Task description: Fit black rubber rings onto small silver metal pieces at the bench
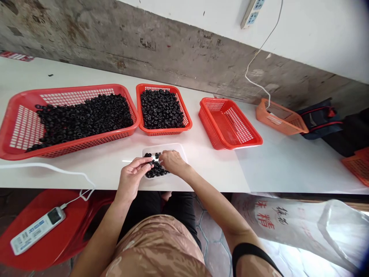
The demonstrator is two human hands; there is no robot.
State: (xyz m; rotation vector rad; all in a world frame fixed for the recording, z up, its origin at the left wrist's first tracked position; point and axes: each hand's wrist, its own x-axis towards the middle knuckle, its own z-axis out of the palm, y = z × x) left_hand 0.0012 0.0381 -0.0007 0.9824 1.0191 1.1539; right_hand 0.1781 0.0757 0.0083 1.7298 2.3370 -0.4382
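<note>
A shallow white tray (180,148) lies near the table's front edge, with small black ring-shaped parts (155,169) in it. Over its left side, my left hand (134,173) pinches one small black part (151,163) between thumb and forefinger. My right hand (173,161) reaches over the tray's right side, its fingers bent down at the black parts. Whatever its fingertips hold, if anything, is hidden. Behind the tray stands a square red basket (165,132) filled with similar black parts, and to its left a larger red basket (86,144) holding many more.
An empty red basket (213,127) stands right of the tray, with an orange basket (282,119) and a dark bag (321,117) farther right. A white cable (46,165) crosses the table's left front. Below it, a white power strip (37,231) rests on a red stool (66,234).
</note>
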